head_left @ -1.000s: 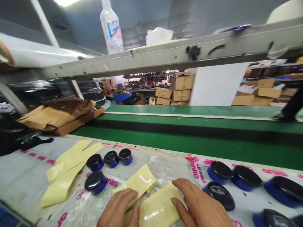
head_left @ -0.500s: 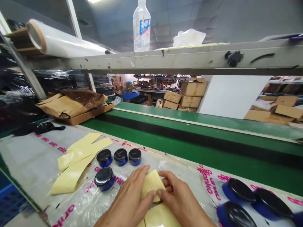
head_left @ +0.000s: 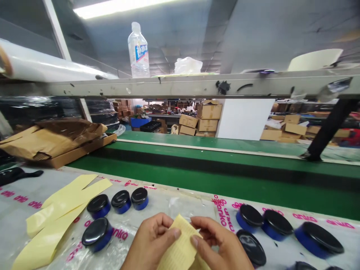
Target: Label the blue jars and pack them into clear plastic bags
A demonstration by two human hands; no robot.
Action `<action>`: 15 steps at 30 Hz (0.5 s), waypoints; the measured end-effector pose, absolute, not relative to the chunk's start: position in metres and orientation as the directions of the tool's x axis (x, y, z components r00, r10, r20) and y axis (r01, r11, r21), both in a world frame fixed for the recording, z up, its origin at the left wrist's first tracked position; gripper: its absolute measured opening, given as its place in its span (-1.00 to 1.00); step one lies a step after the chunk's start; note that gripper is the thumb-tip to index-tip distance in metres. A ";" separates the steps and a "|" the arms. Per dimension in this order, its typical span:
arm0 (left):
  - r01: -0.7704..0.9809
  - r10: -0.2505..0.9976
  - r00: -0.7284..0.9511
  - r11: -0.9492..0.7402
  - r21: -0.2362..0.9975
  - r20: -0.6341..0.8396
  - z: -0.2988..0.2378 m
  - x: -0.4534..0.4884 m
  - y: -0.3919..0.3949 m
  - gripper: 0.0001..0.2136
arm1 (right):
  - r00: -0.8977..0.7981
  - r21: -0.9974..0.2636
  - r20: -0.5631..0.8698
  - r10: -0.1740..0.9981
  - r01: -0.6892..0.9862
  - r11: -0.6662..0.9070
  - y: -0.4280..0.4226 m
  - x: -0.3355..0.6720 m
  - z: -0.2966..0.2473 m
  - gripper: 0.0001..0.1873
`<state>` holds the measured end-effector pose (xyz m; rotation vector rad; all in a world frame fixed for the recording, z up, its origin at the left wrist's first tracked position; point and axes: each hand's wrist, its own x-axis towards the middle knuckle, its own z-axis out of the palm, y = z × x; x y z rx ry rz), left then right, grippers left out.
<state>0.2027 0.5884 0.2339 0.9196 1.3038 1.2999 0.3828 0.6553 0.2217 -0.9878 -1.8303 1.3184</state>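
Between my two hands is a yellow paper piece (head_left: 180,245) with faint print, raised above the plastic-covered table. My left hand (head_left: 153,240) pinches its left edge between thumb and fingers. On the opposite edge, my right hand (head_left: 221,243) has its thumb on the paper with fingers curled behind. Part of the sheet bends away below and is cut off by the frame. Left of my hands stand several round pieces with black tops and blue sides, among them a near one (head_left: 97,234). Similar round pieces (head_left: 277,225) are on the right. Long yellow strips (head_left: 62,221) overlap at the left.
Beyond the table runs a green conveyor belt (head_left: 197,168). A grey shelf beam (head_left: 174,88) crosses above it, bearing a plastic bottle (head_left: 138,52) and a plastic film roll (head_left: 50,63). Brown paper (head_left: 64,137) lies in a cardboard tray at left. A black post (head_left: 327,131) stands at right.
The view has swung to the right, bringing more round pieces into sight. My hands have lifted the yellow paper, and it now shows tilted between my thumbs and fingers.
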 end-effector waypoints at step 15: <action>-0.157 0.962 -0.274 -0.030 0.987 -0.014 0.229 0.228 0.586 -0.52 | -0.552 -0.987 -0.042 0.833 -0.106 -0.121 0.658 0.383 0.210 -0.52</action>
